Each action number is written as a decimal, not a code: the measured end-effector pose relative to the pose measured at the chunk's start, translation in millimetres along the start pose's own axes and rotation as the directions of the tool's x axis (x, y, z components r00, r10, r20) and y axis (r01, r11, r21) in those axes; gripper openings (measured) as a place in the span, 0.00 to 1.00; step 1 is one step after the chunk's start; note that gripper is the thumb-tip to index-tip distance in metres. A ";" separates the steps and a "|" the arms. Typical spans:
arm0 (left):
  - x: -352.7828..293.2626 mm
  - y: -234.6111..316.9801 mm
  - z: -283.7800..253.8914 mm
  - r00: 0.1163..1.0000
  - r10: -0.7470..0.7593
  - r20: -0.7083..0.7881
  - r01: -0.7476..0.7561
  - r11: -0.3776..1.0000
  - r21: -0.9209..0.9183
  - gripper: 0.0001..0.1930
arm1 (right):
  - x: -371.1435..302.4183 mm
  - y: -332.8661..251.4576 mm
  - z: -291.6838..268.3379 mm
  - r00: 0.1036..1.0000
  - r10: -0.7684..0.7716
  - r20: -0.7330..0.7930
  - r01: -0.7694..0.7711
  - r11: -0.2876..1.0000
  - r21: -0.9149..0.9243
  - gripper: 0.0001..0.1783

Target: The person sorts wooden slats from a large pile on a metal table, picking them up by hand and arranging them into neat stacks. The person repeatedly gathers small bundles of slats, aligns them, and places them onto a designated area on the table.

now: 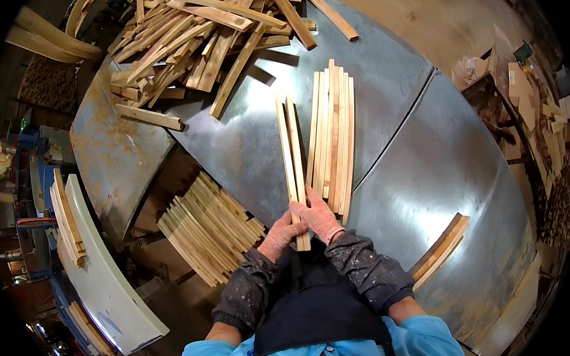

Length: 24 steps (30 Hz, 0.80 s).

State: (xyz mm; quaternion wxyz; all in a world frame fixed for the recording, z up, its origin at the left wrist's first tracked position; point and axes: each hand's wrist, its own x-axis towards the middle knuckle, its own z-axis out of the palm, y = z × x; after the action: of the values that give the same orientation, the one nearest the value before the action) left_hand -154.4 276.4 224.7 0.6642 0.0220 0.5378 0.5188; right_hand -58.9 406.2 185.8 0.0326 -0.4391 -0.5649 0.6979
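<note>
Head view: two gloved hands grip a pair of thin wood slats at the near edge of the metal table.

The left hand (280, 235) and right hand (321, 219) are both closed around the near ends of the slats (290, 149), which slant away over the table (429, 167) beside a neat row of slats (332, 132). They look light, stiff and probably splintery; holding nearer mid-length would steady them. A loose heap of offcuts (202, 36) fills the far left corner.
</note>
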 end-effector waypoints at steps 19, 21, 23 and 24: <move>214.9 314.9 -208.6 0.629 0.553 -0.546 0.526 0.214 0.823 0.39 | 79.0 -81.0 23.9 0.901 0.242 -0.359 -0.420 0.692 -0.587 0.49; 230.9 313.5 -250.4 0.670 0.570 -0.475 0.463 0.178 0.868 0.30 | 84.6 -72.8 31.7 0.911 0.216 -0.351 -0.397 0.690 -0.605 0.55; 237.4 297.2 -259.3 0.821 0.448 -0.354 0.239 0.293 0.926 0.26 | 85.6 -84.8 39.1 0.911 0.216 -0.352 -0.401 0.667 -0.628 0.58; 233.6 288.9 -261.8 0.877 0.391 -0.278 0.133 0.359 0.924 0.24 | 86.9 -91.3 41.5 0.913 0.216 -0.347 -0.399 0.657 -0.639 0.60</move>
State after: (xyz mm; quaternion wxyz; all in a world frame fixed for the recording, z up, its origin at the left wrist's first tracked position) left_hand -566.9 437.5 122.7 0.3445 0.3121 0.8693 0.1682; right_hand -180.2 454.6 209.4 -0.1866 -0.5893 -0.6942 0.3688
